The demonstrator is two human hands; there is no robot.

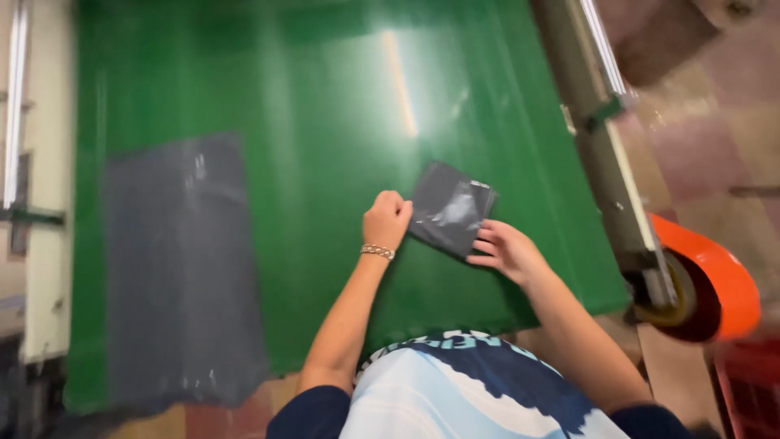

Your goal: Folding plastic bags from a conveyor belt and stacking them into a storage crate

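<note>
we see green worktop [325,97], glossy, light streak glaring across upper middle. metal rail runs along its right edge, down to orange-guarded wheel at near right corner. we find two things lying flat on it: large grey plastic sheet [183,268] on left side, reaching almost to near edge, slightly wrinkled and shiny; small dark plastic bag [449,207] near middle, tilted, well apart from sheet. our left hand [387,219] and right hand [504,248] touch bag's edges.
</note>
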